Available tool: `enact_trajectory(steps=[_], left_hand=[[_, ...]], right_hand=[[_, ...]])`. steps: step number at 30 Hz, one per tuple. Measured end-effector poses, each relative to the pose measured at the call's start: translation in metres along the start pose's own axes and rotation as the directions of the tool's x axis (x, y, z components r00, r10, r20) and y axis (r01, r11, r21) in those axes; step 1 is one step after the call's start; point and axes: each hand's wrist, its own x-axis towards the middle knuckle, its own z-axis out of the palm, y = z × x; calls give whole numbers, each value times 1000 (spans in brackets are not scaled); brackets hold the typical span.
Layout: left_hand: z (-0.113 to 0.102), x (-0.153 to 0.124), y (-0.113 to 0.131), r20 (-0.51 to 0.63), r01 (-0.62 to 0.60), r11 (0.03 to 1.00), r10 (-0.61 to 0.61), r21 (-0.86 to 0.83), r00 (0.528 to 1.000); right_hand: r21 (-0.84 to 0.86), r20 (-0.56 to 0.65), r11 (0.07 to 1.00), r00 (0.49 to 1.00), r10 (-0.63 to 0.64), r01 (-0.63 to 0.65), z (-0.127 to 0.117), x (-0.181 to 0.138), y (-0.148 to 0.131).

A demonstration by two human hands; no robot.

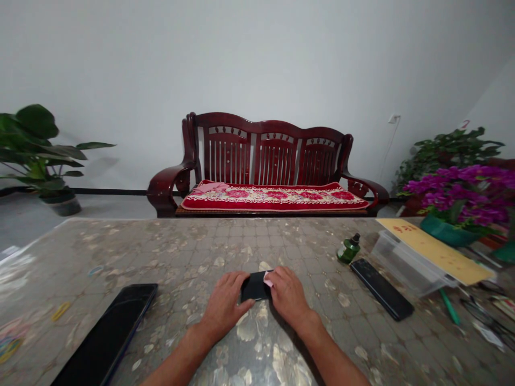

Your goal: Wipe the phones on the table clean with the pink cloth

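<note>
A small black smartphone [254,288] lies flat on the patterned tabletop, its dark glossy face up. My left hand [226,299] grips its left end, thumb along the near edge and fingers at the far edge. At the right end, my right hand [287,294] pinches a small pale pink cloth [267,279] against the phone's surface. The fingers of that hand cover most of the cloth and the phone's right edge.
On the table [193,252] are a tablet [108,332], rubber bands [61,311], a green bottle [348,249], a black case-like slab [381,289], a clear plastic box [410,268] under a yellow envelope [434,249], and a green-handled tool [449,306]. A wooden bench [276,128] stands beyond.
</note>
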Motion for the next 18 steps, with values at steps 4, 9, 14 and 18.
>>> enact_trajectory(steps=[4,9,14,18], left_hand=[[-1,0,1,16,12,1000,-12,2,1000],[2,0,-2,-2,3,1000,-3,1,1000],[5,0,-5,-3,-21,1000,20,-6,1000],[3,0,-4,-2,-14,1000,14,0,1000]], right_hand=[[-106,-15,987,992,123,-124,-9,4,13],[-53,-18,994,995,98,-98,-2,4,5],[46,-8,997,998,-55,55,8,2,-10],[-10,-29,999,999,46,-46,1,5,3]])
